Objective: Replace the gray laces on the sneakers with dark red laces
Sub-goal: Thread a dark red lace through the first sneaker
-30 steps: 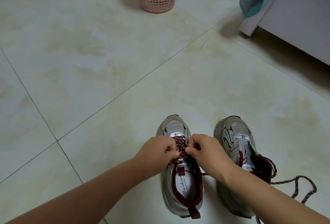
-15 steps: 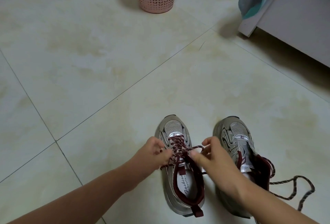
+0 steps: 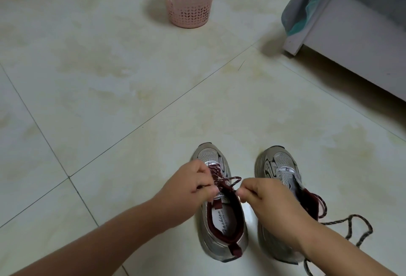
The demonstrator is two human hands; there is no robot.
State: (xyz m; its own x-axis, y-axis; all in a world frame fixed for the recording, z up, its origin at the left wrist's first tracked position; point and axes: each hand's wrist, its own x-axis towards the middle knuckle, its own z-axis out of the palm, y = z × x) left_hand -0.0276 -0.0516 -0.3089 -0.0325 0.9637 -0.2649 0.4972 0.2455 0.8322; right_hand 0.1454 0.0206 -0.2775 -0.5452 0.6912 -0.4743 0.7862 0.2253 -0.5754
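Two bare hands pinch the speckled dark red lace [image 3: 222, 180] above the left-hand grey mesh sneaker [image 3: 220, 209], low in the frame. The left hand [image 3: 189, 184] and right hand [image 3: 267, 196] flank the tongue; the lace runs crosswise between them, while the shoe's long axis points up-frame.

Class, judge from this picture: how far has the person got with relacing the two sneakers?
Done: left sneaker is laced in dark red. In hand: left hand and right hand pinch its dark red lace, apparently tying. Left: right sneaker shows no lacing; a loose lace trails beside it.
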